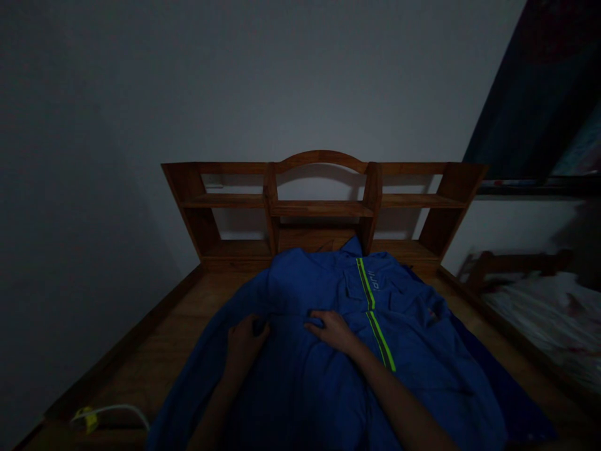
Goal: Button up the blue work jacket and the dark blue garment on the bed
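A blue jacket (323,282) lies spread on the wooden surface, its collar toward the shelf. Bright yellow-green strips run down its front, and pale lettering shows on the chest. Over the jacket's left part, my left hand (245,341) has its fingers curled in on the cloth. My right hand (334,330) pinches the fabric beside the strips, with blue cloth showing between thumb and forefinger. A slight crease crosses the cloth between both hands. Dim light hides the exact grip of the left fingertips.
A wooden shelf unit (322,208) stands behind the jacket against the grey wall (300,81). Darker blue fabric (502,388) sticks out at the jacket's right. A white cable (117,407) lies at the lower left. Pale bedding (544,313) and a dark curtain (535,94) are at the right.
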A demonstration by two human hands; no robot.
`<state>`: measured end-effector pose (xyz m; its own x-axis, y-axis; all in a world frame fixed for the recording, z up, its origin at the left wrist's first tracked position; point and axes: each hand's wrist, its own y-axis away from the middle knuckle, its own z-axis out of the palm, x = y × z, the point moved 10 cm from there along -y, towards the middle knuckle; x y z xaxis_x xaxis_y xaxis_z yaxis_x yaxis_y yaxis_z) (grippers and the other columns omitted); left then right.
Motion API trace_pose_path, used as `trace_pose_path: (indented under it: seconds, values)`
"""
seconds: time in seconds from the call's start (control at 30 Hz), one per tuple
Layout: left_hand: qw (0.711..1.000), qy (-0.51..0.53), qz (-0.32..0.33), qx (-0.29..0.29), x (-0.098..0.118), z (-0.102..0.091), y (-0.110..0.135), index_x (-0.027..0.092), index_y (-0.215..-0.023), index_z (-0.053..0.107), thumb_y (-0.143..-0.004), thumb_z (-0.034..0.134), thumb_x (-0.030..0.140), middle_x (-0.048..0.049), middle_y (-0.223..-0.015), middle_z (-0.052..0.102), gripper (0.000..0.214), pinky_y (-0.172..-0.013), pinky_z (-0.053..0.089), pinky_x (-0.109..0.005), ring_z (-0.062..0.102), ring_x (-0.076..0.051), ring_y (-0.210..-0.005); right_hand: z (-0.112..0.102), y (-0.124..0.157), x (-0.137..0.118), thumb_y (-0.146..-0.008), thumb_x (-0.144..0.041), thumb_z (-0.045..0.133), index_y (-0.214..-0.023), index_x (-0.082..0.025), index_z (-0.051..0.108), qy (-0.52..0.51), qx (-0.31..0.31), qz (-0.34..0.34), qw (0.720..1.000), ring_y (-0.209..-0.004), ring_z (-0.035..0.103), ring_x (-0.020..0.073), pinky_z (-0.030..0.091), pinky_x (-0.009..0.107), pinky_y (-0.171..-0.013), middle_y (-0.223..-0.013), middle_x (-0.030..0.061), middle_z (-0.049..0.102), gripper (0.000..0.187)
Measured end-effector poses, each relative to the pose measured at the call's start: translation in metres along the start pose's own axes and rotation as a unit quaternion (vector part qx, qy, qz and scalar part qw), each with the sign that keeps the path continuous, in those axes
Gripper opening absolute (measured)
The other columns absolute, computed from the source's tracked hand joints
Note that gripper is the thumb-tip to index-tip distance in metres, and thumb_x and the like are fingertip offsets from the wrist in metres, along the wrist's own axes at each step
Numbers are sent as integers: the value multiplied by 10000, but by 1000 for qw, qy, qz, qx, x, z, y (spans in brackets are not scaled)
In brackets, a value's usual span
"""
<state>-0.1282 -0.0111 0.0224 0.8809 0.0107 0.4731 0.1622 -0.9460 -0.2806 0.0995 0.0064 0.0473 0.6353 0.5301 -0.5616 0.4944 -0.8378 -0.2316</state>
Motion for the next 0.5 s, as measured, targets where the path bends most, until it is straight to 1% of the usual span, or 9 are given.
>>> trace_pose_path:
  seconds: [0.1,0.2,0.27,0.37,0.43,0.5]
  values:
    - [1000,11,8,0,3,-2,1,188,-997,589,-812,467,437,-74,-997,665,334,-879,396,-385,611,-251,-952,-1,0,-1,-871,-424,510,-935,-245,651,-1,0,0,1000,-839,644,169,411,225,-727,-891,1,697,236]
    - [999,41,13,0,1,-5,2,190,-1030,590,-816,465,400,-70,-1029,664,325,-911,394,-392,611,-243,-954,1,0,0,-871,-423,508,-928,-248,652,0,-6,6,1000,-833,643,167,409,225,-721,-877,-4,697,233]
    - [997,75,8,-1,-3,-8,2,197,-1037,598,-823,461,397,-61,-1028,668,323,-885,424,-359,616,-233,-949,2,0,2,-872,-427,506,-925,-252,651,4,-8,10,1000,-829,642,165,407,224,-718,-866,-7,695,234]
    - [994,109,-4,4,-9,-10,3,213,-993,621,-822,473,418,-46,-994,679,305,-821,457,-315,623,-228,-930,2,0,4,-869,-446,505,-934,-257,648,10,-8,14,1000,-849,639,169,406,227,-733,-882,-8,694,246]
    - [994,110,4,16,-9,-12,4,215,-970,623,-829,467,419,-44,-996,676,293,-820,454,-309,620,-224,-932,2,0,4,-870,-472,495,-941,-259,647,9,-6,15,1000,-857,639,170,408,230,-743,-896,-7,694,272]
    - [995,90,22,22,-3,-14,4,206,-964,613,-846,443,406,-53,-999,669,287,-833,443,-318,613,-220,-932,3,0,4,-872,-497,482,-955,-261,646,5,-6,11,1000,-856,641,171,411,231,-745,-907,-6,694,300]
